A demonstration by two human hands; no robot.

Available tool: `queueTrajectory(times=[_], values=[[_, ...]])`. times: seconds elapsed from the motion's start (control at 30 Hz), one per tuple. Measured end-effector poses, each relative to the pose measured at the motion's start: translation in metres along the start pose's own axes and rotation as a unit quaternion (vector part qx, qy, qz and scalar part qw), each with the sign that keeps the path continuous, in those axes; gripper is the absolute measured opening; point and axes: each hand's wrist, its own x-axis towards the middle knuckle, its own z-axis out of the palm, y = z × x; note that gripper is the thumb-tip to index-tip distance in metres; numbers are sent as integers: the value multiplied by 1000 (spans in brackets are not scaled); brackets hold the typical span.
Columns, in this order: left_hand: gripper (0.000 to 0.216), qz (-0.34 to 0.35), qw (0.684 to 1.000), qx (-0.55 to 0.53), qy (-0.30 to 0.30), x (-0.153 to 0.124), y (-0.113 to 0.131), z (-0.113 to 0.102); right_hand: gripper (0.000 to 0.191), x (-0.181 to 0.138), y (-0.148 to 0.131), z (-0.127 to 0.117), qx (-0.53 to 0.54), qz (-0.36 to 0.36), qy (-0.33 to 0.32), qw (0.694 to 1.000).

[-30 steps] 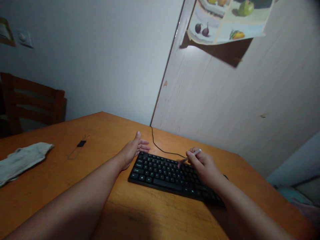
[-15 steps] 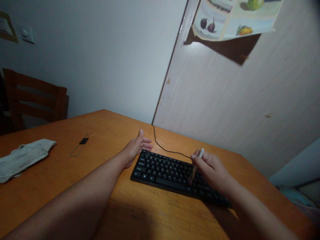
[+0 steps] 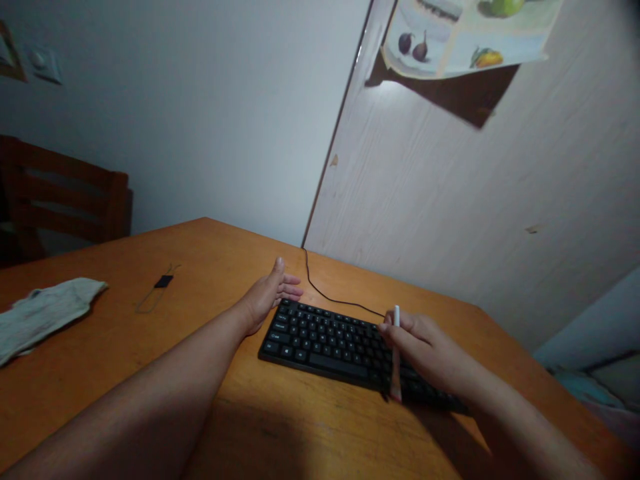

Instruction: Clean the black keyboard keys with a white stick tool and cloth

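Left end of the keyboard (image 3: 320, 340): the left hand (image 3: 265, 300) stands at its back corner, blocking a reach from there.
Behind the keyboard: a strip of tabletop (image 3: 215, 260) gives passage, crossed by a thin cord (image 3: 345, 304) and backed by the wall (image 3: 225, 120).
Right half: right hand (image 3: 425, 343) overhead, its brush (image 3: 396, 357) jutting down at the near edge.
Near side: bare wood between the forearms.
Far left: room between left forearm (image 3: 165, 387) and black clip (image 3: 163, 281); the cloth (image 3: 55, 310) bars the way beyond.

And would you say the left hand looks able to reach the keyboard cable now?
Probably yes: the left hand looks empty, and nothing visible lies between its fingers and the keyboard cable.
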Motion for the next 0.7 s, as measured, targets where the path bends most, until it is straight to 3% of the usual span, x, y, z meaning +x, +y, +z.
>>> queueTrajectory(times=[0.2, 0.37, 0.7], values=[[89, 3, 1000, 6, 3, -1, 1, 1, 39, 7, 13, 2, 58, 10, 65, 996], [89, 15, 1000, 16, 2, 1, -5, 1, 38, 18, 29, 5, 74, 3, 180, 981], [91, 17, 998, 54, 0, -4, -2, 5, 34, 20, 8, 15, 8, -38, 136, 990]])
